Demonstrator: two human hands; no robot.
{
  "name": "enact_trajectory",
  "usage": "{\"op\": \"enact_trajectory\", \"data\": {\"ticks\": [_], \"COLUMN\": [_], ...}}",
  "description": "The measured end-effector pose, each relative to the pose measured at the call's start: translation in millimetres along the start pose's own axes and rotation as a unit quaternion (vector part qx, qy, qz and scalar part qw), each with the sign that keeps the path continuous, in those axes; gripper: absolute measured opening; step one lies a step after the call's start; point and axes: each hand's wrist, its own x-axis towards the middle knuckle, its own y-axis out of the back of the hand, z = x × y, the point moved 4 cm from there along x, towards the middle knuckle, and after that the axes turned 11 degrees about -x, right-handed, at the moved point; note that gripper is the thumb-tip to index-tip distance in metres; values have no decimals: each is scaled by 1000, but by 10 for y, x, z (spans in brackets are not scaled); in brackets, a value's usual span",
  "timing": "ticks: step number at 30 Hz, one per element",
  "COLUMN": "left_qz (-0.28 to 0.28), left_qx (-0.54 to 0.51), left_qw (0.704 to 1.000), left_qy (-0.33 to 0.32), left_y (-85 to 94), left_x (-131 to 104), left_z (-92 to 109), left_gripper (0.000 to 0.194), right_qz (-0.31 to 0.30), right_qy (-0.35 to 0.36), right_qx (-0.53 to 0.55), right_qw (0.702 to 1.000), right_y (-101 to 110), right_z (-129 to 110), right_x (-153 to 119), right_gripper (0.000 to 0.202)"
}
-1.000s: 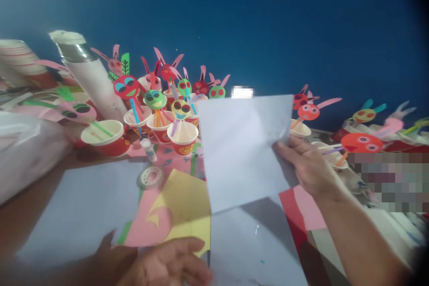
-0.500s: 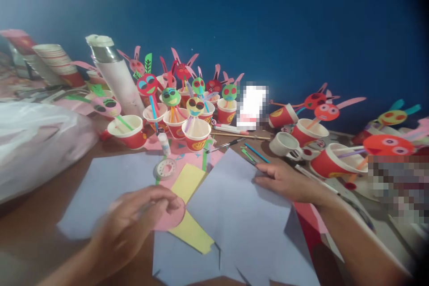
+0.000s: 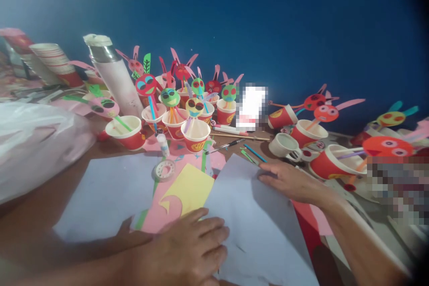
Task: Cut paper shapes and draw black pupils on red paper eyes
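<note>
A pale blue paper sheet (image 3: 254, 223) is pressed flat between both open hands: left hand (image 3: 191, 246) near, right hand (image 3: 291, 181) far.

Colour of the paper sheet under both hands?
Pale lavender-blue, plain, no print. The large paper sheet shows best in the head view, left hand and right hand resting on it.

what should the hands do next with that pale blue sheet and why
Probably press it flat and smooth it. The left hand rests on the near edge of the pale blue sheet and the right hand lies on its far corner, both flat, fingers spread. The sheet lies across the yellow paper and pink paper.
</note>
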Motion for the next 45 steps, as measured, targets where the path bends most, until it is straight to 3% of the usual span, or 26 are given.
{"op": "enact_trajectory", "data": {"ticks": [10,16,21,25,29,34,38,42,45], "left_qz": [68,56,81,90,84,84,122,175,167], "left_qx": [20,9,20,48,45,24,-25,-60,-70], "left_qw": [996,995,992,990,989,989,986,974,973], "left_qy": [62,78,94,100,111,116,109,130,142], "left_y": [45,-119,-165,-160,-211,-231,-127,-14,2], "left_x": [-68,-84,-67,-51,-39,-29,-103,-230,-264], "left_z": [-240,-254,-253,-251,-277,-333,-450,-619,-671], "left_gripper": [25,24,21,20,18,21,27,19,18], "right_qz": [93,175,235,202,123,45,31,26,17], "right_qy": [12,-6,15,107,172,172,155,148,145], "right_qx": [-49,-68,-66,-32,-15,-21,-17,-20,-25], "right_qw": [994,982,970,973,977,984,987,989,989], "right_y": [-145,-140,-50,-38,-105,-224,-271,-268,-258], "right_z": [-95,-157,-248,-502,-738,-848,-848,-807,-771], "right_x": [117,111,45,-25,-112,-157,-150,-146,-147], "right_gripper": [20,23,23,25,51,65,61,56,57]}}
